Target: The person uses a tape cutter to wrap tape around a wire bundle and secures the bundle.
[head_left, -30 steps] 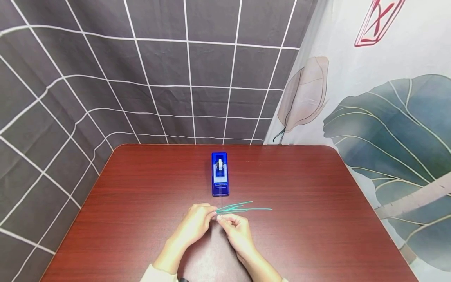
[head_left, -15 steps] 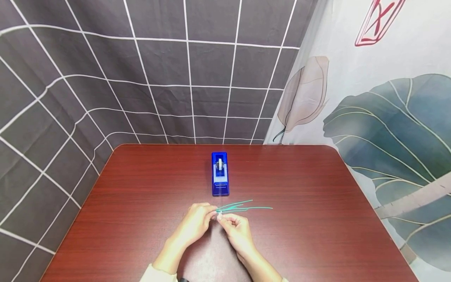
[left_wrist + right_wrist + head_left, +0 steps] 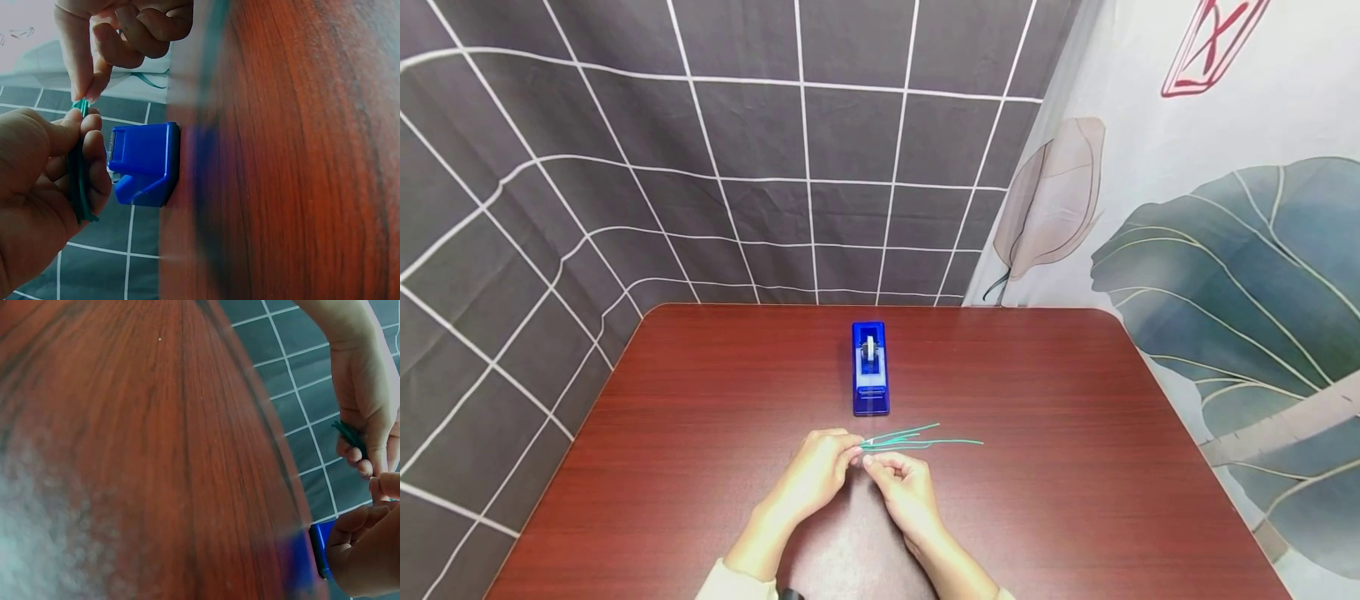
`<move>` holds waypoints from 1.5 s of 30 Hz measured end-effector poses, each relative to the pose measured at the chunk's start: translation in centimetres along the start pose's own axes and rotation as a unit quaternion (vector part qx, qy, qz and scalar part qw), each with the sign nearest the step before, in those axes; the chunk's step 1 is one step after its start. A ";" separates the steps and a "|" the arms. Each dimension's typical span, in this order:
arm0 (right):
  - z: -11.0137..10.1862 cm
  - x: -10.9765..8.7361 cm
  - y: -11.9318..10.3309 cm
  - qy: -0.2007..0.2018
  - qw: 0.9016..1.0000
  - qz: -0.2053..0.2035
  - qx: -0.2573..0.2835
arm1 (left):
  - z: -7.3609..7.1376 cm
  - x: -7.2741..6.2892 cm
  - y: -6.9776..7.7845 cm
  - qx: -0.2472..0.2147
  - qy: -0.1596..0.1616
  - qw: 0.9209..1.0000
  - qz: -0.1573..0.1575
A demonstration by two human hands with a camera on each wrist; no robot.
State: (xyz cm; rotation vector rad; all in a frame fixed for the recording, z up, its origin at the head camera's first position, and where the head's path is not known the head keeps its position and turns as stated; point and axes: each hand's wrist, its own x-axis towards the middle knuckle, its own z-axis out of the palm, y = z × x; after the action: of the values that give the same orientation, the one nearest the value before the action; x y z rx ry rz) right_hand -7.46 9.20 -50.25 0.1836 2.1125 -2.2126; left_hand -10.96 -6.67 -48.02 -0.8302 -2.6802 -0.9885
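My left hand [image 3: 820,471] grips a bundle of thin green wires [image 3: 76,181] between thumb and fingers. Their loose ends fan out to the right in the head view, and the other ends stick out below the palm in the left wrist view. Just beside the left fingertips, my right hand [image 3: 906,496] pinches with thumb and forefinger at the bundle. A small whitish piece of tape [image 3: 870,442] shows on the wires there; how far it goes round them is hidden by the fingers.
A blue tape dispenser [image 3: 871,402] with a roll in it stands on the reddish-brown wooden table [image 3: 1037,392], just beyond the hands. A dark checked curtain [image 3: 760,125] hangs behind the table, with a printed white curtain [image 3: 1052,75] at the right.
The whitish tape piece has gone from the right fingertips to the far side of the wires. Both hands keep nearly the same place; the head view has shifted slightly.
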 end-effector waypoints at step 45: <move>0.5 0.3 -0.9 0.013 0.998 0.004 0.067 | 0.2 -0.2 0.6 0.026 0.024 0.999 -0.035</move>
State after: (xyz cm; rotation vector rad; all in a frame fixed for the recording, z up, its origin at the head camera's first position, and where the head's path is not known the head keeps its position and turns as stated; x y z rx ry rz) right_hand -7.93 8.77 -49.35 0.2306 1.9716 -2.3606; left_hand -10.47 -6.28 -47.90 -0.6993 -2.6988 -0.9374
